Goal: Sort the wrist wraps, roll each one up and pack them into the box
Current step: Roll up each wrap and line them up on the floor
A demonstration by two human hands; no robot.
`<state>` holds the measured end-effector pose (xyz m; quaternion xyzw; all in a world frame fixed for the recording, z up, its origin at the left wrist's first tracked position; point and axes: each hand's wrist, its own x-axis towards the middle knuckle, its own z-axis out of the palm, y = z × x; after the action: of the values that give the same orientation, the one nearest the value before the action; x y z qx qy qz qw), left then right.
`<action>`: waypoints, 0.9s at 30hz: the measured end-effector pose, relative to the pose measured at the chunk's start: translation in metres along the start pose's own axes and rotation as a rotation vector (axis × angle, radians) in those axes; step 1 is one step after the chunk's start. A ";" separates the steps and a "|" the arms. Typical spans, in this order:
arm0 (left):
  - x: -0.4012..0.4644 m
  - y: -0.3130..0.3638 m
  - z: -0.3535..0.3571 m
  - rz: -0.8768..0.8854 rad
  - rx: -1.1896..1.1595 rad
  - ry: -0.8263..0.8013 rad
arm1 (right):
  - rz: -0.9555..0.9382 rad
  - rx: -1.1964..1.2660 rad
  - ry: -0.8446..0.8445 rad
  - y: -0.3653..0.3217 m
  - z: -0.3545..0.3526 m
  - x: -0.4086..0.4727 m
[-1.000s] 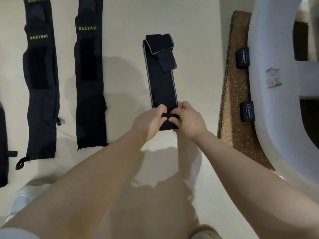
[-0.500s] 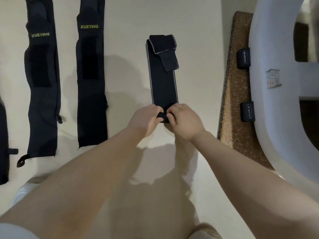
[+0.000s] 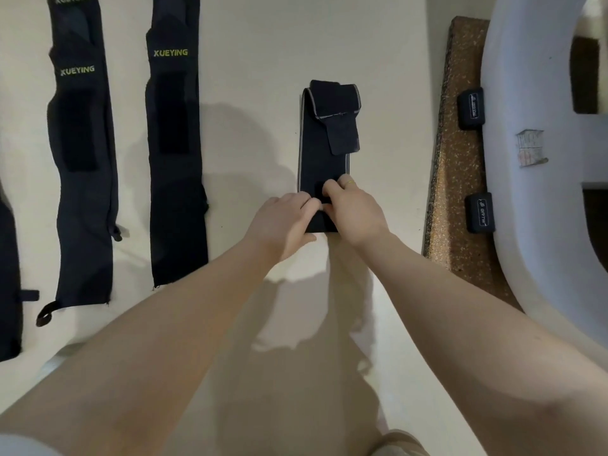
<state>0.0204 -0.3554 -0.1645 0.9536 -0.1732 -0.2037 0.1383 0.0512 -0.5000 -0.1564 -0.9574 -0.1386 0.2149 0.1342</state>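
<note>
Left hand and right hand are set side by side on the near end of the wrist wrap; fingers of both are curled onto the rolled start of it, so both are clamped on the wrap, thumbs tucked at the near edge; a ring is seen on a right finger; how many turns are in the roll cannot be told, since it is mostly hidden under the fingers. Key relation: the unrolled length is laid straight away from the hands, long axis running near-to-far, so the roll is judged to be driven forward along that axis; neither hand is clearly nearer, the strip being centred between them; the far end is folded back on itself with a closure tab lying on top, grey piping along both edges. Further out, left: 2 longer dark wraps lie flat and parallel, well apart from the hands, one marked "XUEYING" in yellow-green, the next marked "XUEYING" twice, the upper print cut by the frame; part of a 3rd dark strip is seen at the left edge. Right: 2 finished rolls sit on a cork board; white labels are carried, lettering too small to be read reliably. No box can be identified with certainty.
</note>
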 end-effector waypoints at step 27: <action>-0.035 0.013 0.013 0.291 0.337 -0.120 | 0.037 -0.048 -0.111 0.014 0.003 -0.054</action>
<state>-0.0188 -0.3560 -0.1593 0.9144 -0.3483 -0.2063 -0.0056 0.0058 -0.5296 -0.1431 -0.9494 -0.1333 0.2666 0.0995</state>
